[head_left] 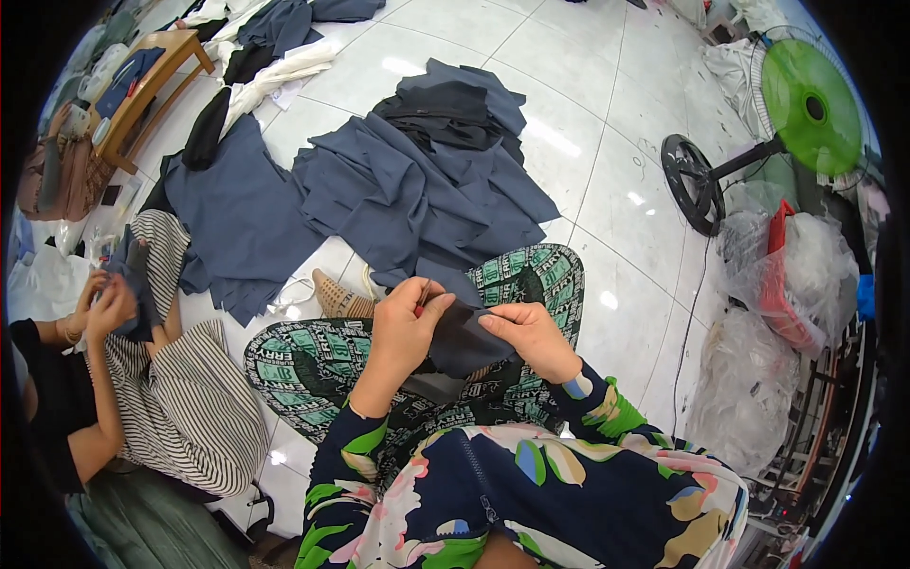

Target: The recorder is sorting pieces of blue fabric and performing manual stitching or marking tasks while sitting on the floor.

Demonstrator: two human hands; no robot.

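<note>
My left hand (408, 324) pinches the edge of a dark grey piece of cloth (466, 349) over my crossed legs. A small red bit of something shows at its fingers, too small to name. My right hand (533, 338) grips the same cloth between thumb and fingers on its other side. Held between both hands, the cloth hangs down toward my lap. Just beyond my hands, blue-grey cloth pieces (379, 190) lie heaped on the floor, with black folded cloth (441, 112) on top.
At the left, a person in striped trousers (204, 408) holds dark cloth in both hands. A wooden bench (152, 85) stands at the far left. On the right are a green fan (810, 104), its black base (692, 185), plastic bags (744, 389) and a red basket (782, 284).
</note>
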